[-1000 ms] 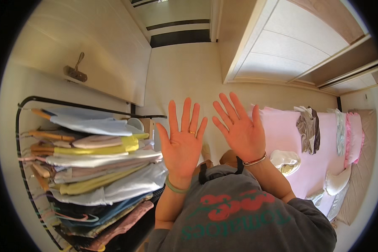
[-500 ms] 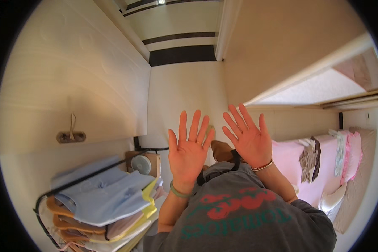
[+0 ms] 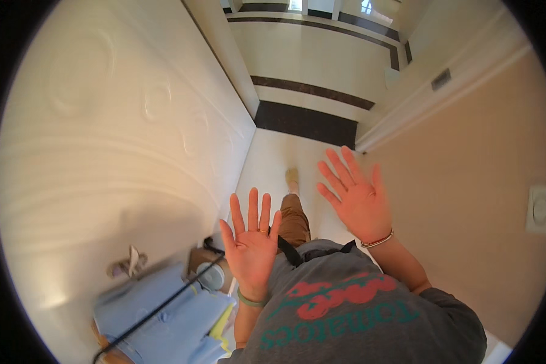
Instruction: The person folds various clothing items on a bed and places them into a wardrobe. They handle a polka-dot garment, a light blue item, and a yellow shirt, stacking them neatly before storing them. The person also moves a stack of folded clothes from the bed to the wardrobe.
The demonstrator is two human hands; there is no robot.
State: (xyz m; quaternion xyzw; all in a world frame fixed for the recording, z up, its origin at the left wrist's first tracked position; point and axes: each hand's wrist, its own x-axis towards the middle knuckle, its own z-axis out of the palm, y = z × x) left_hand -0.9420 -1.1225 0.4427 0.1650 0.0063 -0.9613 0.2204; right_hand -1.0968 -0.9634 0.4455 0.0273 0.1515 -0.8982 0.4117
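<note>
Black tubular metal-looking clothes-rack rail (image 3: 164,303), low and left of the left hand (image 3: 253,256).
The rail's long axis is slanted from the lower left up toward the left palm's thumb edge, and is seen across a light-blue cloth garment (image 3: 185,319); whether the hand is touched by the rail cannot be told. The right hand (image 3: 362,207) is placed farther off, up and to the right. Both bare hands are held with palms shown and fingers spread; nothing is grasped.
</note>
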